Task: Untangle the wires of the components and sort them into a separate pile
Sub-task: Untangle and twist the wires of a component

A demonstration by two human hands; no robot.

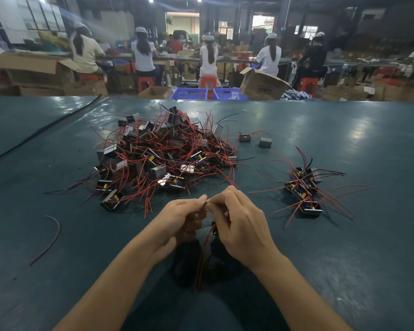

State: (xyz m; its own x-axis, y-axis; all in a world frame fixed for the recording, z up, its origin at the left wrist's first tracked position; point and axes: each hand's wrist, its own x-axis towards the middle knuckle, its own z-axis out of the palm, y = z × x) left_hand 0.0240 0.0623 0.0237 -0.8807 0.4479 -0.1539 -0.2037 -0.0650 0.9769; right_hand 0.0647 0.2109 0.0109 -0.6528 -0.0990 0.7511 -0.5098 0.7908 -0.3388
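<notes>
HAND AND ARM POSITION

Both forearms are bare. They enter from the near edge of the counter (pixel 34 283) and converge toward its middle. Left hand (pixel 177 223): palm turned inward toward the right, fingers curled, thumb and forefinger tips closed in a pinch. Right hand (pixel 244 225): back facing up, fingers curled, forefinger and thumb likewise pinching. The fingertips of the two hands meet at the far side of the hands. Both hands pinch thin red wires (pixel 202 259), which hang down between the wrists.
</notes>
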